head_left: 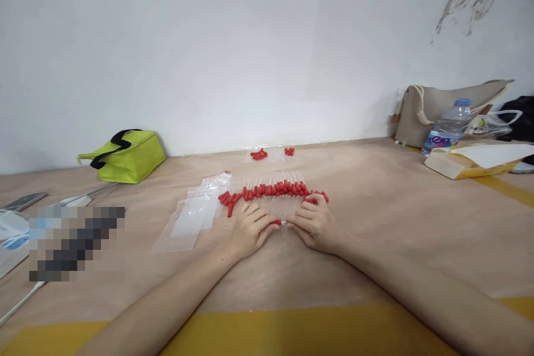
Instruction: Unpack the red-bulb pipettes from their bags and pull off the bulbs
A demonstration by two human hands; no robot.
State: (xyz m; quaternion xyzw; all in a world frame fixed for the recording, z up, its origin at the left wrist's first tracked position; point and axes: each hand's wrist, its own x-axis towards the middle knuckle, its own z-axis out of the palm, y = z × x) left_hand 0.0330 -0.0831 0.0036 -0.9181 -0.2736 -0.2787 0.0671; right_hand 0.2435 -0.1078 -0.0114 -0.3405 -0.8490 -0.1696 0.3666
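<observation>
My left hand (250, 232) pinches a red rubber dropper bulb (276, 222) between thumb and fingers. Facing it, my right hand (316, 223) grips a thin clear dropper tube (284, 222) whose end meets the bulb's mouth; whether it sits inside, I cannot tell. Just beyond my hands, several clear tubes (283, 206) lie side by side on the table. A band of loose red bulbs (277, 188) rests across them, spilling past both sides. Clear zip bags (194, 214) overlap in a fan left of my left hand.
Small groups of red bulbs (259, 154) lie on clear plastic by the wall. A lime-green bag (131, 157) stands back left; a phone (25, 201) and a cable are at far left. Back right are a beige bag (438, 105), a water bottle (448, 128) and an open paper packet (467, 164).
</observation>
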